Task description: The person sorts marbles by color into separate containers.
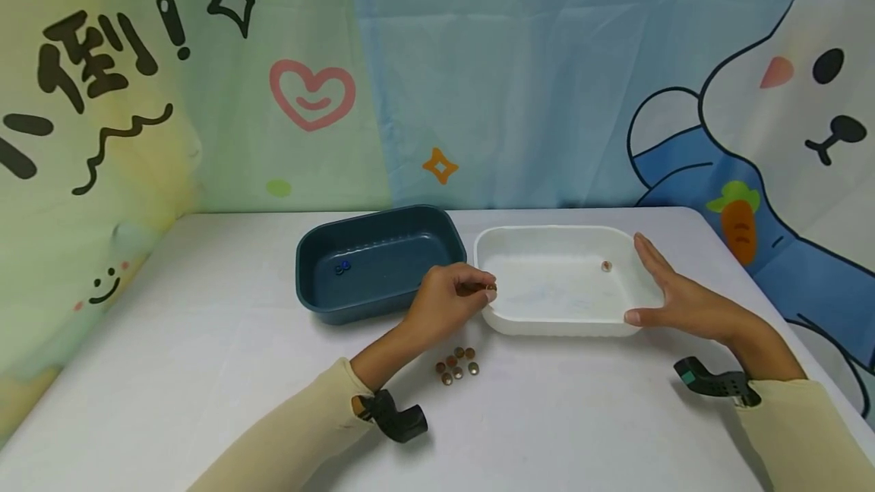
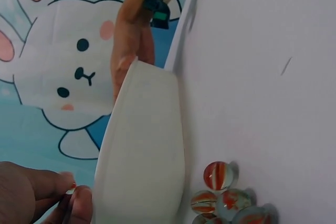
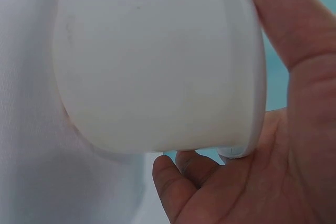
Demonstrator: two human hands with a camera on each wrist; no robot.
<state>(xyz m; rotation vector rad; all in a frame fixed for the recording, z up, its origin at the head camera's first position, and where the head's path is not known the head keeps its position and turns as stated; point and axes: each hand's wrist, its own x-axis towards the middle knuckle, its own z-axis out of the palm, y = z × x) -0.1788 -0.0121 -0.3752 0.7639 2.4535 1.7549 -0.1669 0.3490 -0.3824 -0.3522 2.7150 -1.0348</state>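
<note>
Pinching marble, left hand; gripping white tray, right hand. Dark tray alongside, loose marbles nearby.

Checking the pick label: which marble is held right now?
The marble pinched in the left hand, at the left edge of the white tray. The other visible marbles rest on the table, in that tray or in the dark blue tray.
</note>
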